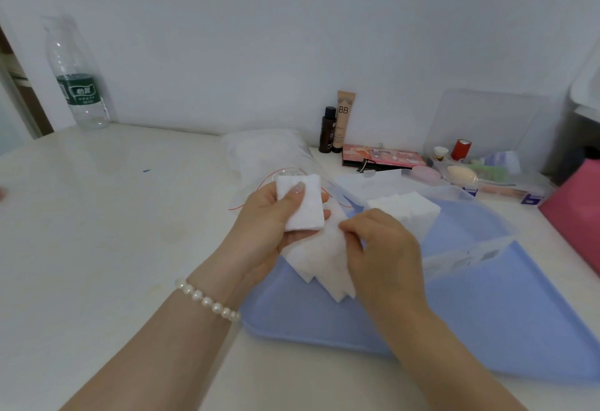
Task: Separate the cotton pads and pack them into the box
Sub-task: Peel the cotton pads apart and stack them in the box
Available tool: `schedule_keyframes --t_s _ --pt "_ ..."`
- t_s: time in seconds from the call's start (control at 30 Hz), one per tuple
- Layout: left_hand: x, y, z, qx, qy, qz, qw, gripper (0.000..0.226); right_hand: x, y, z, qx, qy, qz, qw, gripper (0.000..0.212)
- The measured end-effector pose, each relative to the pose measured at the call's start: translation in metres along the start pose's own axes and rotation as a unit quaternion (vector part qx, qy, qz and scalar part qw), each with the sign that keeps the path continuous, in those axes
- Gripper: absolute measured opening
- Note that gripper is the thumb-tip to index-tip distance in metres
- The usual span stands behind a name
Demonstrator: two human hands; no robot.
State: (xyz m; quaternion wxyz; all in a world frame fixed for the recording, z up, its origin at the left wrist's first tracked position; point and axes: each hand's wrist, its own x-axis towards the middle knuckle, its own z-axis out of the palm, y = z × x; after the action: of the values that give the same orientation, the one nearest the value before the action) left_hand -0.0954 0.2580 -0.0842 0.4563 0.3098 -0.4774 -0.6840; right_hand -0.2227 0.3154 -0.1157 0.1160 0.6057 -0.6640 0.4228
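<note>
left hand (276, 215): thumb clamps a small stack of cotton pads (300, 206) over blue tray (487, 313) far-left corner | right hand (380, 245): pinches fanned pad strip (324, 258) beneath | clear box (454, 215): on tray, holding packed pads (406, 207)

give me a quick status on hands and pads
Left hand grips one cotton pad. Right hand pinches the fanned pad stack. More pads already in the clear box. Nothing blocking.
</note>
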Motion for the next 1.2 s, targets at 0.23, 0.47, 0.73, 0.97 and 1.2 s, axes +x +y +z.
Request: schedule_keyframes --t_s 0.23,0.47,0.73,0.97,1.2 --pt "0.004 -0.008 0.0 0.031 0.036 0.001 0.999 0.018 0.011 -0.002 -0.045 0.31 0.014 0.21 0.927 0.04" --pt "-0.002 -0.013 0.006 0.02 -0.007 -0.042 0.999 0.023 0.018 -0.006 -0.054 0.635 -0.033 0.32 0.703 0.04" --pt "-0.004 -0.02 0.014 -0.004 -0.033 -0.086 0.996 0.025 0.016 -0.003 -0.047 0.662 -0.039 0.348 0.662 0.038" --pt "-0.01 -0.015 0.014 0.019 -0.119 -0.131 0.984 0.022 0.021 -0.001 -0.055 0.603 -0.08 0.263 0.749 0.046" --pt "-0.011 -0.017 0.016 0.035 -0.149 -0.165 0.974 0.032 0.019 0.003 -0.05 0.566 -0.131 0.217 0.784 0.048"
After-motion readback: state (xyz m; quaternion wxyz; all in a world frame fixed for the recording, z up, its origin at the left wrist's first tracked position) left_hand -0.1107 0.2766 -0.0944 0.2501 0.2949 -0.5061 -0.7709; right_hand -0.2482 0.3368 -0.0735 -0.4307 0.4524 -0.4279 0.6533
